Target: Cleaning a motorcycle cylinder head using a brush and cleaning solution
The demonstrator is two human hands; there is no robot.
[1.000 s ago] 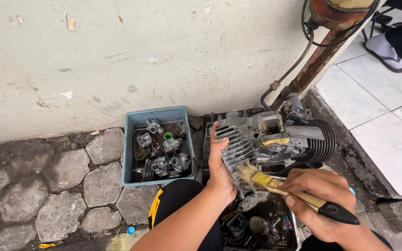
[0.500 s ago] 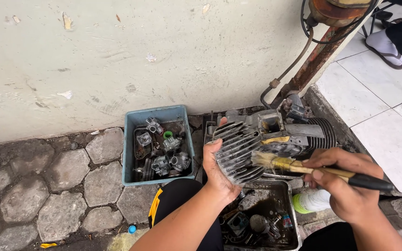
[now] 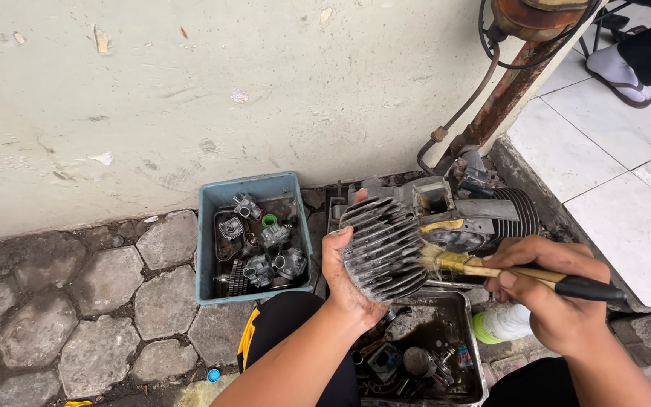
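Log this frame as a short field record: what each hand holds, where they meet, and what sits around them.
Left hand: grips finned metal engine part, fins facing the camera
Right hand: holds paintbrush by its black handle
Contact: bristles touch the fins' right edge
Below: metal tray of dirty small parts
Left of it: blue bin of metal parts
Behind: engine block, rusty pipe, wall
Ground: paving stones

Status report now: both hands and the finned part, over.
Left hand grips grey finned metal cylinder head. Right hand holds black-handled paintbrush, bristles on fins. Nothing blocking.
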